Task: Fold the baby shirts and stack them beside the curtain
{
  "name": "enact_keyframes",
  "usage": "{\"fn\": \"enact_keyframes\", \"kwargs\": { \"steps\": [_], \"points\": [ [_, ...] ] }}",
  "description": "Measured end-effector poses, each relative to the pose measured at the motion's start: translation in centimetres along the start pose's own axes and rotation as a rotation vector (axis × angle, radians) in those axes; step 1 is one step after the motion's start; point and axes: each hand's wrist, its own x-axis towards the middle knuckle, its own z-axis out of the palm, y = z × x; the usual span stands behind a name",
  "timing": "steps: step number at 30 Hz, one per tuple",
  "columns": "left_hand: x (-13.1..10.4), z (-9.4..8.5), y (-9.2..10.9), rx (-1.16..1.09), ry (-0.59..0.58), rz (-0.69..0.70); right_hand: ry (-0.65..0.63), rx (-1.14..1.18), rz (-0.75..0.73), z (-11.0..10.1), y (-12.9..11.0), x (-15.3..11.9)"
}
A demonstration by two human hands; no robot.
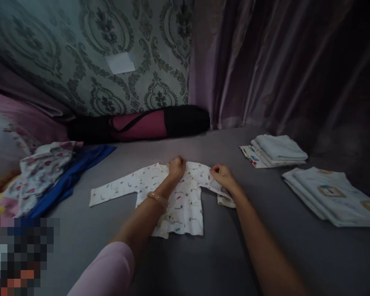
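Observation:
A small white long-sleeved shirt with a scattered print lies spread on the grey sheet. Its left sleeve stretches out flat, while the right one is partly covered by my forearm. At the collar, my left hand is closed on the shirt's neckline. My right hand pinches the upper edge of the right sleeve near the shoulder. A pale bangle circles my left wrist.
Two stacks of folded clothes, a smaller pile and a larger pile, lie at the right. Loose clothes and a blue cloth heap up at the left. A black and magenta bag lies along the wall.

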Motion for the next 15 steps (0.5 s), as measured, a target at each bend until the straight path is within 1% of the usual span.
{"fn": "enact_keyframes", "kwargs": {
  "steps": [2,6,8,9,11,13,14,15],
  "points": [
    [-0.3,0.5,-0.2,0.047,0.060,0.060,-0.001,0.174,0.036,0.0,0.0,0.0],
    [-1.1,1.0,0.1,0.191,0.163,0.166,-0.078,0.543,0.141,-0.4,0.0,-0.4],
    [-1.4,0.9,0.4,0.241,0.217,0.202,-0.090,0.628,0.188,-0.7,-0.2,-0.6],
    [-1.5,0.8,0.6,0.240,0.233,0.242,-0.089,0.647,0.203,-0.8,-0.4,-0.7],
    [-1.7,0.7,0.7,0.158,0.200,0.402,-0.088,0.670,0.222,-0.8,-0.8,-0.8],
    [-1.8,1.0,0.7,-0.001,0.117,0.584,-0.091,0.684,0.235,-0.8,-1.2,-0.9],
    [-1.8,1.4,0.6,-0.079,0.087,0.643,-0.096,0.690,0.239,-0.9,-1.4,-0.9],
    [-1.8,1.8,0.5,-0.139,0.077,0.674,-0.105,0.693,0.240,-1.0,-1.6,-1.0]
  ]
}}
